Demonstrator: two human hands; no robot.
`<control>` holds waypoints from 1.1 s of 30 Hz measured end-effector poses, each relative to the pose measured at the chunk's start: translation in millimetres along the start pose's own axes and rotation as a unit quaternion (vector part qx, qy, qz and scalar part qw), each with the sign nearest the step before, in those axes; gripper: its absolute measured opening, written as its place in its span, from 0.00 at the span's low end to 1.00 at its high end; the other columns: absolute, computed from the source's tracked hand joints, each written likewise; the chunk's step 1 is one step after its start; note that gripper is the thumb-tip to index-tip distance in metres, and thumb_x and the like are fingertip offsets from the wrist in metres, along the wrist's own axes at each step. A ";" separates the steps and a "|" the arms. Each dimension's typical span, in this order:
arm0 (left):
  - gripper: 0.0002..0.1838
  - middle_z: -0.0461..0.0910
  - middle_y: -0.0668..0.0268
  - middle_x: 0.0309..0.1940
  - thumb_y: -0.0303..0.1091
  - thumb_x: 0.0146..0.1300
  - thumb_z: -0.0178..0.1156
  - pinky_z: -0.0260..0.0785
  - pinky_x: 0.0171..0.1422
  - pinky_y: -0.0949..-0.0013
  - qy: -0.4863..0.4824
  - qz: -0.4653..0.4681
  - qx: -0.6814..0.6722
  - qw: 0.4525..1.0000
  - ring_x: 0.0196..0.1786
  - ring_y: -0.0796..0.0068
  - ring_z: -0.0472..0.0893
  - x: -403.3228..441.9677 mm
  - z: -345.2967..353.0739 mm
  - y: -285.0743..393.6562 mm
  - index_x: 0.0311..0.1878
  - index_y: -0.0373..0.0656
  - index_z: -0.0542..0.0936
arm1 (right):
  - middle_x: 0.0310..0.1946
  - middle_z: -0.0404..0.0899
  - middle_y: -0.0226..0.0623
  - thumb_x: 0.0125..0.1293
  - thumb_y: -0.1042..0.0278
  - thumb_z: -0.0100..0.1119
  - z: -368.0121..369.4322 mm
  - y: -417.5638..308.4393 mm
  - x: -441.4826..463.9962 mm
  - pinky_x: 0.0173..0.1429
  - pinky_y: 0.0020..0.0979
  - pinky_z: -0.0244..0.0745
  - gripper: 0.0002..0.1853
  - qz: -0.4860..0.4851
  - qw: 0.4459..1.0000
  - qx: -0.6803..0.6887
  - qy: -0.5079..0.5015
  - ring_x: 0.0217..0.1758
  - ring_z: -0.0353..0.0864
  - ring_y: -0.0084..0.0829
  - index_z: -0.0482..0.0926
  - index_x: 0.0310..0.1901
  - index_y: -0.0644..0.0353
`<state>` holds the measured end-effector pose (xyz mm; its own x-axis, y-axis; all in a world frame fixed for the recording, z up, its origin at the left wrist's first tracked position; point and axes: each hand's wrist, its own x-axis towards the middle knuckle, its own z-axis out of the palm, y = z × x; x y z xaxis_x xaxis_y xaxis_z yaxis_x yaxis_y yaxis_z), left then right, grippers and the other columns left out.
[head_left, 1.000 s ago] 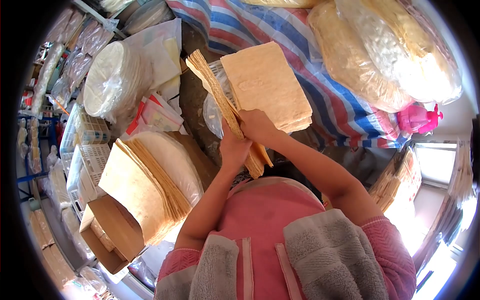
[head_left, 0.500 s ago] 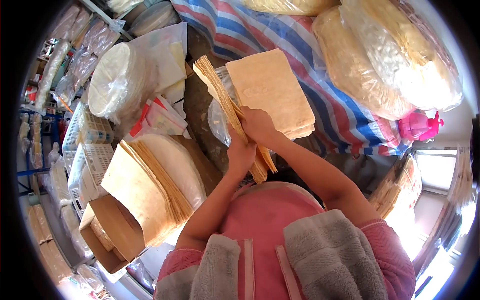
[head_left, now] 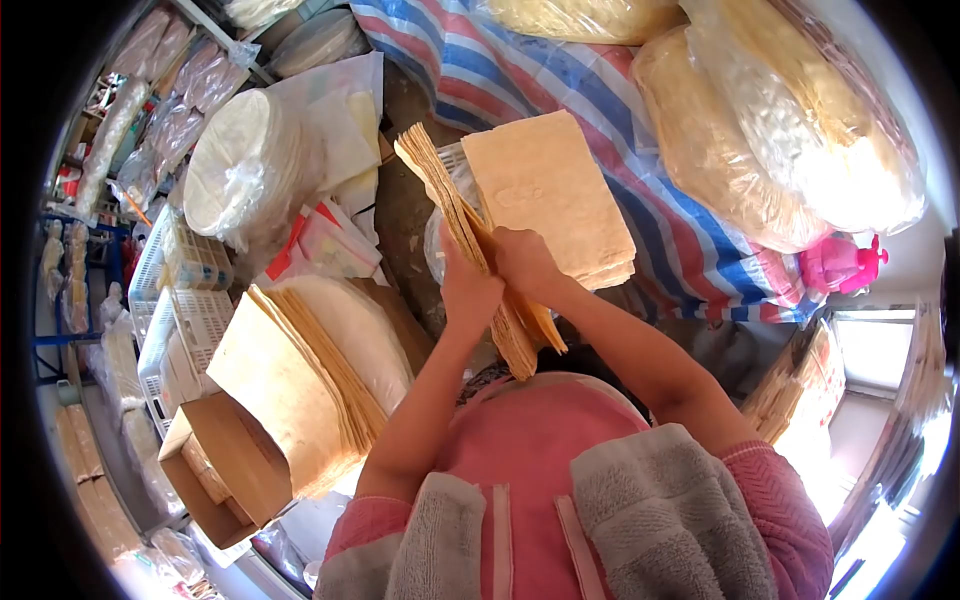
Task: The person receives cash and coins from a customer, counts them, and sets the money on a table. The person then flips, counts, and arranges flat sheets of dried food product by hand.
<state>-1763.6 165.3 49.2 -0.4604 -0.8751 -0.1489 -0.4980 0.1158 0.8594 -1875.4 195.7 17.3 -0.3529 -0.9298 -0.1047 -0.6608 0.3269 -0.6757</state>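
Observation:
Both of my hands grip an upright bundle of thin tan sheets (head_left: 430, 172) in front of my body, its edges turned toward me. My left hand (head_left: 470, 288) is wrapped round the bundle's left side. Closed on its right side, my right hand (head_left: 524, 264) holds a sheet that stands apart from the others near the lower end. The fingertips of both hands are partly hidden. Just beyond my right hand lies a flat pile of similar rectangular tan sheets (head_left: 545, 190), on what looks like a white plastic basket.
At left, another tan stack (head_left: 280, 380) leans beside an open cardboard box (head_left: 225, 470). White plastic crates (head_left: 185, 330) and bagged round white sheets (head_left: 235, 165) stand behind. Striped tarpaulin (head_left: 660, 215) bears large bagged bundles (head_left: 730, 150); a pink spray bottle (head_left: 840, 265) is at right.
My left hand has shifted up along the bundle. At the lower end, a sheet by my right hand has spread farther from the rest. The whole view has shifted slightly.

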 end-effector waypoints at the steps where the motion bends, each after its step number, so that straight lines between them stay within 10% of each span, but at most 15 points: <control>1: 0.47 0.71 0.47 0.53 0.31 0.50 0.57 0.66 0.55 0.57 0.025 -0.007 0.016 1.000 0.54 0.48 0.73 8.9 0.7 -5.5 0.69 0.42 0.40 | 0.25 0.76 0.56 0.51 0.75 0.53 1.7 3.9 0.9 0.38 0.47 0.72 0.05 -0.012 1.000 0.003 0.006 0.33 0.76 0.55 0.74 0.29 0.65; 21: 0.43 0.71 0.39 0.50 0.24 0.50 0.50 0.68 0.55 0.57 0.059 -0.128 0.090 0.986 0.50 0.44 0.74 54.1 -7.0 -33.8 0.69 0.39 0.42 | 0.21 0.73 0.52 0.51 0.72 0.56 -23.3 5.6 7.2 0.29 0.39 0.69 0.08 -0.127 0.991 -0.051 0.007 0.27 0.74 0.53 0.70 0.24 0.66; 33: 0.44 0.73 0.54 0.52 0.29 0.50 0.60 0.71 0.51 0.64 0.005 -0.071 -0.114 0.991 0.51 0.59 0.76 59.7 -17.4 -59.9 0.69 0.42 0.49 | 0.30 0.76 0.52 0.50 0.67 0.59 -124.5 61.3 31.3 0.39 0.40 0.70 0.10 -0.082 0.996 0.015 0.031 0.36 0.75 0.52 0.75 0.30 0.65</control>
<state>-1748.4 97.9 -2.7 -0.3889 -0.8801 -0.2725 -0.3783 -0.1171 0.9182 -2009.3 207.7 63.5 -0.2824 -0.9578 0.0538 -0.6927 0.1648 -0.7021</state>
